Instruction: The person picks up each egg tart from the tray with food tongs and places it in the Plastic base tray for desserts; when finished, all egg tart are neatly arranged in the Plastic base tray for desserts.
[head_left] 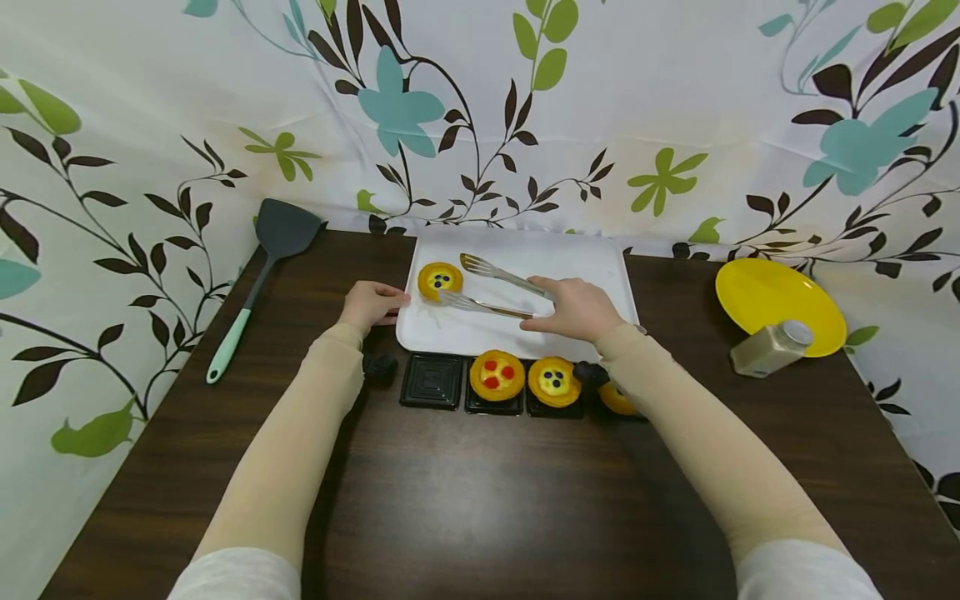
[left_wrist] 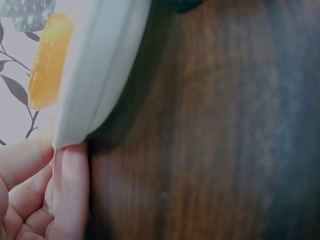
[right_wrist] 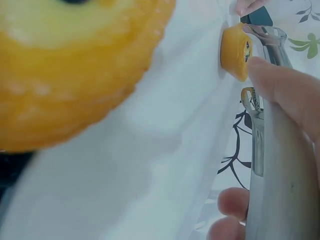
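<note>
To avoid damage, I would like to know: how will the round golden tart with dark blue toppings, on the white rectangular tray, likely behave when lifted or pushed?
The tart probably keeps its shape, as its visible rim looks even. It may slide, since the tray looks smooth. Its low, wide form suggests little tipping.

Pale glare on tabletop [head_left: 472, 504], hazy wrist views, seemingly soft focus

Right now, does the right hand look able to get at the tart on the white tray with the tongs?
Probably yes: the right hand holds the tongs, whose spread ends are close to the tart, and nothing seems to stand between them.
</note>
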